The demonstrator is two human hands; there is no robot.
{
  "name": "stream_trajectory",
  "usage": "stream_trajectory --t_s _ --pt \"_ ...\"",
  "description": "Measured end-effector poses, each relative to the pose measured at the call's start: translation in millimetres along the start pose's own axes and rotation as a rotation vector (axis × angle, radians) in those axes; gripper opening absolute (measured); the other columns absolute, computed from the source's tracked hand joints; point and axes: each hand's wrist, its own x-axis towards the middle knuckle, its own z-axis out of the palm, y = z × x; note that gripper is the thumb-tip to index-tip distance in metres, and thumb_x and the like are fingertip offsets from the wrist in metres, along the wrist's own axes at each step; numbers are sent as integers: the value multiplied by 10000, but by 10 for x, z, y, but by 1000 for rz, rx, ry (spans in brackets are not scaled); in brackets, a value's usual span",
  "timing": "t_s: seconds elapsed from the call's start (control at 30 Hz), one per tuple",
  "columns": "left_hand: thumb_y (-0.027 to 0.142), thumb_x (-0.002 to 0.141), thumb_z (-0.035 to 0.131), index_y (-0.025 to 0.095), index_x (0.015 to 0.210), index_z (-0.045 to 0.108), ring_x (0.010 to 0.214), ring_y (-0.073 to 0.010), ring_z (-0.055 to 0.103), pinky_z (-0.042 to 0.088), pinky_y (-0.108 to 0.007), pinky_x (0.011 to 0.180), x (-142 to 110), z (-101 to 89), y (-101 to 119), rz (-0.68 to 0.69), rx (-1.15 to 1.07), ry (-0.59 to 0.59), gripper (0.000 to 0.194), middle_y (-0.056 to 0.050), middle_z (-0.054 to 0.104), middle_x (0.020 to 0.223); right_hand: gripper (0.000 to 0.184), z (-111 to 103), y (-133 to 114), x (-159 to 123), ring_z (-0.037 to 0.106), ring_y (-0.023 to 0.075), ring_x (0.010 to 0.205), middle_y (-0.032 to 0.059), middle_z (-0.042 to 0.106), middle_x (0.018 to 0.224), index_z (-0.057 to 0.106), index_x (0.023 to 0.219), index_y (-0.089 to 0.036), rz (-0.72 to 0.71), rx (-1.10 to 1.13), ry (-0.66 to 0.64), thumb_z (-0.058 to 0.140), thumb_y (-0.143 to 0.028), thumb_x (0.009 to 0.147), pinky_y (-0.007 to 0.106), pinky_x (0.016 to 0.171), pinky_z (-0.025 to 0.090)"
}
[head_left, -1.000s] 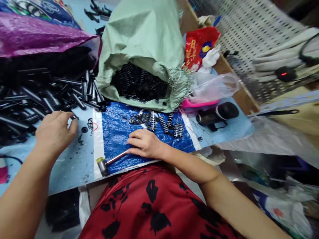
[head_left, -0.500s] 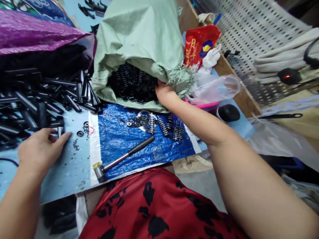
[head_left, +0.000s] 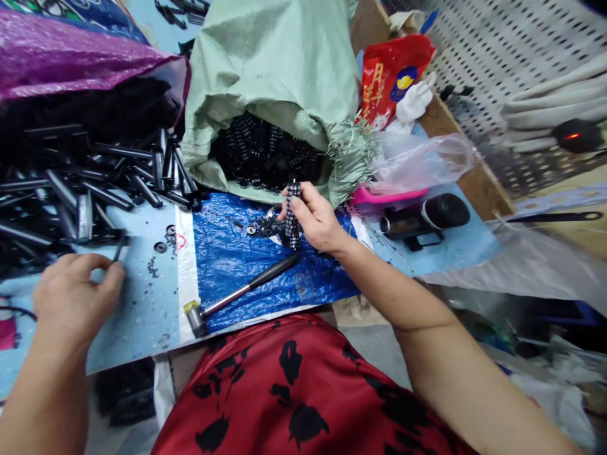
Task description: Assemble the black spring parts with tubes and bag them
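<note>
Left hand: curling at the left (head_left: 78, 294), thumb and forefinger meeting beside a thin dark piece at the edge of the black tubes (head_left: 61, 189); whether it is gripping that piece, I cannot tell.
Mallet: lying free on the blue sheet (head_left: 218, 234), its handle end sitting just below the roller.
Sack mouth: the right hand (head_left: 320, 218) is no longer reaching inside the green woven sack (head_left: 275, 57); it is now holding a studded roller (head_left: 293, 218) in front of the opening, which is probably adding one more roller to the work in hand.
Studded roller: standing nearly upright above the sheet, showing a slim black cylinder with rows of pale dots and a short pin poking from its top.
Right hand: pinching the roller between thumb and fingers, thumb lying across its near face.
</note>
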Motion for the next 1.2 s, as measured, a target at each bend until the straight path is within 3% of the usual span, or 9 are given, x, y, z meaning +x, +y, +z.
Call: stream_trajectory --t_s 0.1,0.2,0.47,0.57,0.7,0.87,1.0,1.1,1.2 --pt "600 828 521 232 761 658 873 -283 581 401 -355 746 -61 -40 25 83 45 -163 398 -90 604 895 672 439 -108 -217 571 94 681 10 590 830 555 1116 -177 353 645 -108 463 -820 940 241 669 521" --pt "551 868 596 218 880 632 765 -240 560 364 -324 699 2 -58 98 -12 18 -237 336 -48 593 782 676 791 -154 -309 486 51 560 -25 541 754 561 1017 -164 574 876 -116 628 -816 850 190 528 415" --pt "366 834 659 220 920 534 541 -152 525 409 -278 566 -139 52 222 -152 -742 9 210 26 578 644 719 1040 -214 -486 358 33 427 -82 456 591 606 1152 -182 470 811 -109 644 -827 837 161 424 267" --pt "437 843 729 246 1013 504 459 -115 488 390 -233 466 -443 97 551 -159 -1253 56 341 54 600 646 700 1099 -227 -499 492 43 509 -54 551 678 604 1108 -182 488 892 -58 656 -821 827 163 489 404" --pt "434 754 875 197 947 669 523 -85 498 410 -215 494 -822 169 1197 -60 -1373 -56 368 17 655 718 684 1283 -276 -467 704 125 914 53 713 1027 621 1071 -174 455 924 23 655 -811 825 248 821 613" --pt "416 714 904 188 891 771 705 -137 596 511 -252 665 -931 234 1566 40 -1384 -153 317 -8 693 795 775 1266 -233 -509 630 211 1312 142 613 1441 611 1359 -173 212 603 -37 491 -813 938 363 1084 589" --pt "472 700 922 179 859 775 649 -127 557 480 -250 605 -919 141 1452 -26 -1416 -280 364 -11 678 764 1133 979 -58 -588 256 300 1647 169 194 1740 297 1668 -214 -385 34 -112 780 -737 786 456 1284 446" --pt "547 675 934 181 901 778 657 -130 565 493 -257 620 -947 87 1404 -23 -1409 -331 458 -17 688 786 1052 844 11 -611 328 253 1621 173 315 1687 209 1700 -232 -687 -206 -120 779 -561 880 441 1327 397" --pt "715 844 734 184 756 695 553 -115 473 413 -257 530 -994 81 1427 -22 -1364 -290 540 -2 566 621 1057 818 7 -635 463 254 1531 178 465 1576 207 1696 -202 -720 -285 -37 758 -594 884 433 1287 460"
